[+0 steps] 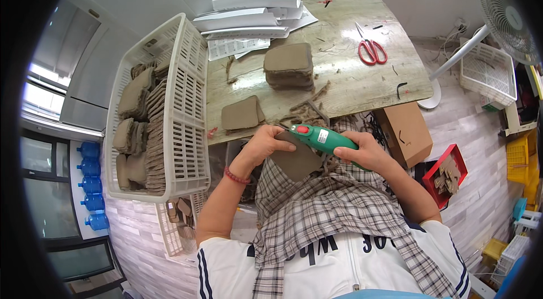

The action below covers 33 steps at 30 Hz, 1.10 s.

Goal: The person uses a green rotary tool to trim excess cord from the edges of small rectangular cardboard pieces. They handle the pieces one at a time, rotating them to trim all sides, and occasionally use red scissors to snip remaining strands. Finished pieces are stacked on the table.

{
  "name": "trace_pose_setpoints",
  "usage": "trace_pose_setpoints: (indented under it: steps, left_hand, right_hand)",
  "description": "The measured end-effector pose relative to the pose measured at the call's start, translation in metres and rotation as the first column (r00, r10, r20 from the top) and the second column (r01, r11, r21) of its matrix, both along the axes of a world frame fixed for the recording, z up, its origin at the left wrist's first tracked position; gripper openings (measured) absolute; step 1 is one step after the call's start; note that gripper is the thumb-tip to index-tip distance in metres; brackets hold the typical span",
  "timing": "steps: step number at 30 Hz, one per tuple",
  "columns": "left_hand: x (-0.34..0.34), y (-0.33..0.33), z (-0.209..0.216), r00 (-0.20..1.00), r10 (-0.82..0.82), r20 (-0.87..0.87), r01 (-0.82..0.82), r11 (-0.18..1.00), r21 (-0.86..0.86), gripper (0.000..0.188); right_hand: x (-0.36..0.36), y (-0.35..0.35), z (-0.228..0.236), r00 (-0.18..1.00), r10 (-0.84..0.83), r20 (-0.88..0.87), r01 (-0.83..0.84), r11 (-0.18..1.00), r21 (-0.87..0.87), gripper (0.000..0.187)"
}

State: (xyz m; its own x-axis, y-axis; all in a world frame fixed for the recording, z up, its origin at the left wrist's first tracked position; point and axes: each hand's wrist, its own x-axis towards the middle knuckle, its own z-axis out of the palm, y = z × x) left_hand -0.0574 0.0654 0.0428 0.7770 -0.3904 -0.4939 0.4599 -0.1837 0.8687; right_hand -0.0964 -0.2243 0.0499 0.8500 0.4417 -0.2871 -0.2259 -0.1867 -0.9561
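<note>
- White jacket (226, 259) and checked apron (322, 208) fill the lower middle of the frame.
- Left hand (264, 145), at centre, is nearly closed, pinching the upper-left part of a brown piece (297, 162) between thumb and fingers.
- Brown piece hangs above the apron, mid-frame.
- Right hand (366, 152), right of centre, curls around a green tool (327, 139) with a red button; its tip is near the left fingers, but whether it touches the piece cannot be told.
- Table (350, 87), upper middle, bears a brown stack (288, 64), a couple of flat pieces (240, 113), papers (249, 19) and red-handled scissors (371, 52).
- White crate (189, 101), left of frame, holds many brown pieces.
- Carton (404, 134) and red tray (464, 168) sit at right.
</note>
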Motion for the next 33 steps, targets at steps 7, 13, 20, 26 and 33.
trace_pose_setpoints:
  steps: [7,13,20,26,33]
  left_hand:
    - [0.042,0.114,-0.036,0.768,0.611,0.192,-0.574,0.790,-0.216,0.028]
    - [0.071,0.108,-0.049,0.627,-0.085,0.774,-0.657,0.476,0.584,0.051]
    - [0.181,0.020,-0.017,0.461,-0.429,0.777,-0.325,0.733,0.598,0.059]
    - [0.194,0.007,-0.001,0.545,-0.518,0.659,-0.232,0.663,0.712,0.079]
    - [0.174,0.025,0.009,0.696,-0.131,0.706,-0.290,0.848,0.443,0.034]
  right_hand:
    - [-0.005,-0.015,-0.014,0.991,-0.134,-0.007,0.134,0.991,0.009,0.029]
    - [-0.013,-0.030,-0.023,0.976,-0.217,-0.012,0.217,0.976,-0.024,0.033]
    - [-0.016,-0.024,-0.032,0.965,-0.262,0.006,0.262,0.964,-0.039,0.031]
    - [-0.018,-0.030,-0.038,0.953,-0.301,0.041,0.303,0.951,-0.057,0.031]
    - [-0.014,-0.027,-0.025,0.957,-0.287,0.033,0.288,0.957,-0.040,0.030]
